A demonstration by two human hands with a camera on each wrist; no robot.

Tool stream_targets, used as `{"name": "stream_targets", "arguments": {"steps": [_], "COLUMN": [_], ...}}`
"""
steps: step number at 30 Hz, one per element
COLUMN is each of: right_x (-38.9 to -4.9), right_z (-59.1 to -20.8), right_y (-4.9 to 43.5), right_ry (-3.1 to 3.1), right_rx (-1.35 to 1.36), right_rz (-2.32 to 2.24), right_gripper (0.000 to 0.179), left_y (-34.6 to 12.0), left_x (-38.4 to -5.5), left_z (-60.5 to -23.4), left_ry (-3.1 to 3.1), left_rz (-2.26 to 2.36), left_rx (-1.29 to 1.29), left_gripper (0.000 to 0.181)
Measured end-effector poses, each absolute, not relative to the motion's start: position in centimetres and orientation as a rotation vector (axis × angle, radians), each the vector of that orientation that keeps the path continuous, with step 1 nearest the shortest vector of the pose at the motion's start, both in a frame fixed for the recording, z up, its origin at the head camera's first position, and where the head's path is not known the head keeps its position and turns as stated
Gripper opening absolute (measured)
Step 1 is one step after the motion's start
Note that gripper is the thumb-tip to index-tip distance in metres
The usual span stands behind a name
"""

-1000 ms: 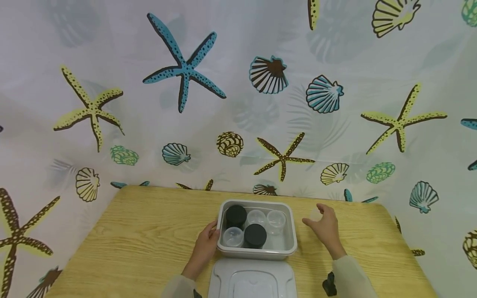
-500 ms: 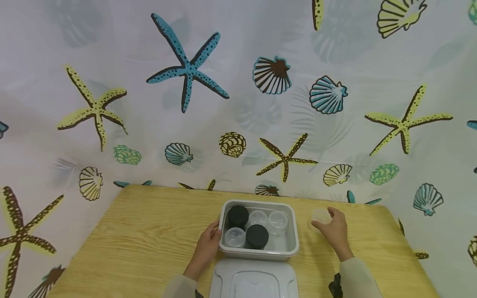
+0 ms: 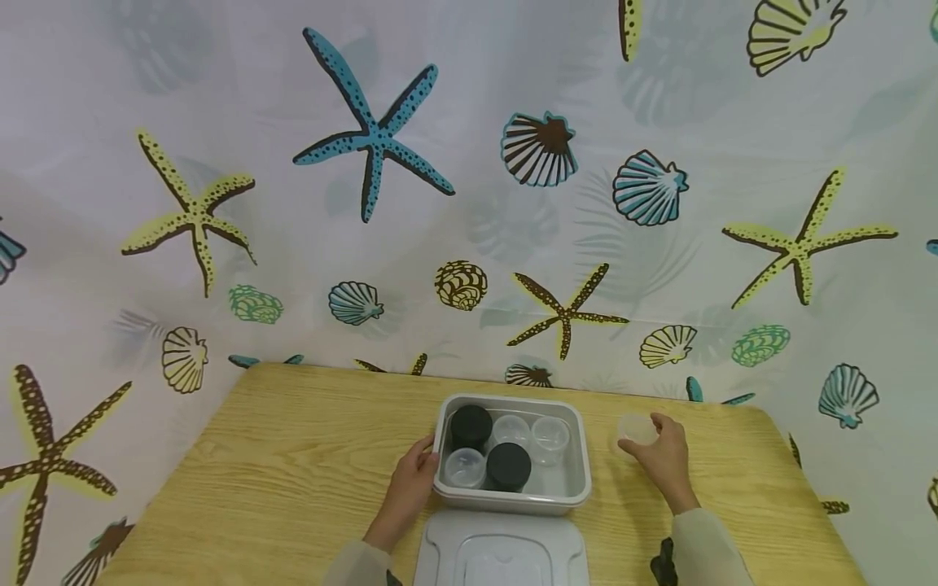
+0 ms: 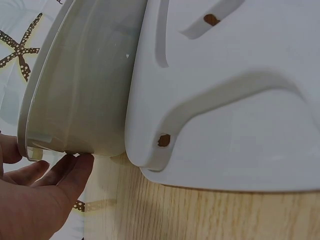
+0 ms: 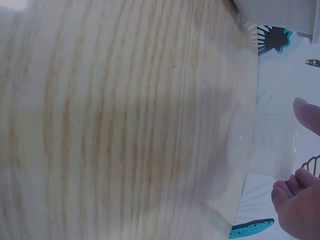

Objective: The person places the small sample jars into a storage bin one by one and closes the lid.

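Note:
A light grey plastic box (image 3: 542, 506) stands on the table, holding clear round plastic cups (image 3: 550, 438) and two round black-topped containers (image 3: 509, 466). At its left end, my left hand (image 3: 409, 484) holds the rim; the left wrist view shows the fingers (image 4: 75, 172) under the edge and the thumb partly cut off. To the right of the box, my right hand (image 3: 663, 460) holds a clear plastic cup (image 3: 634, 428) between thumb and fingers. In the right wrist view that cup (image 5: 265, 145) is upright, at or just above the tabletop; I cannot tell which.
A white lid (image 3: 506, 557) lies flat in front of the box, close against it. The wooden table (image 3: 308, 456) extends to both sides. Behind it hangs a white curtain (image 3: 440, 228) printed with starfish and shells.
My right hand has moved a little to the right and down with the clear cup, then stayed nearly still. The left hand keeps its place at the box; the head view has shifted slightly.

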State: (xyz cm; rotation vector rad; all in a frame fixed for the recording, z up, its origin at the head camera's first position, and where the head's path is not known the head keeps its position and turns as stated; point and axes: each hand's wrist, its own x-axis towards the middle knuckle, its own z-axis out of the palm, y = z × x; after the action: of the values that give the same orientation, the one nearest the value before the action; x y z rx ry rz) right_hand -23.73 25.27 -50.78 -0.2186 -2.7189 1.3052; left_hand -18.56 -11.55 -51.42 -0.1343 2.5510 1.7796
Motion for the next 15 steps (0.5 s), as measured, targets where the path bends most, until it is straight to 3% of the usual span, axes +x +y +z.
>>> {"name": "stream_targets", "arguments": {"steps": [15], "right_x": [-24.0], "right_z": [-51.9], "right_y": [25.6], "right_ry": [-2.743], "right_rx": [-0.264], "right_rz": [1.325], "right_gripper": [0.078], "left_y": [-11.7], "left_x": [-18.5], "left_z": [-51.5], "left_ry": [2.560], "left_rz": [1.770], "left_rx": [-0.138], "left_gripper": [0.040]}}
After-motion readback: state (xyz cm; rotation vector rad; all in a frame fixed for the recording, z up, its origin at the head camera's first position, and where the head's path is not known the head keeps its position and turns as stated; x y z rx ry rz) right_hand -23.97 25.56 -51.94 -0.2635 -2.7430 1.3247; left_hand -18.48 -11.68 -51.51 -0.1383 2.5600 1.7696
